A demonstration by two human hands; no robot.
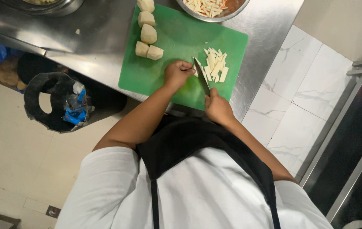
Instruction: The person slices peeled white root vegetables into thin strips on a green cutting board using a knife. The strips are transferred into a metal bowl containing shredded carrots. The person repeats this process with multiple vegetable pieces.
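Seen from above, over a green cutting board (pixel 176 46) on a steel tabletop (pixel 100 34). Right hand (pixel 218 108) wrapped around a knife's handle, fingers clamped on it, dark blade (pixel 201 76) slanting away from them toward the middle of the board. Left hand (pixel 177 73) just beside the blade, fingers curled together over a small pale piece — mostly hidden beneath them, shape impossible to tell. Beyond the blade, on the side away from the left fingers, a loose heap of pale cut sticks (pixel 214 65), touching one another, near the knife's edge. Farther out from the left fingers, toward the board's far corner, peeled pale chunks (pixel 148 32) in a ragged row — two of them side by side nearest the hand. Past the board's far edge, a metal bowl (pixel 198 17) of similar sticks with some orange ones mixed in. Well apart from both hands, down on the floor, a black bin (pixel 56 101) with wrappers inside. White shirt and black apron below.
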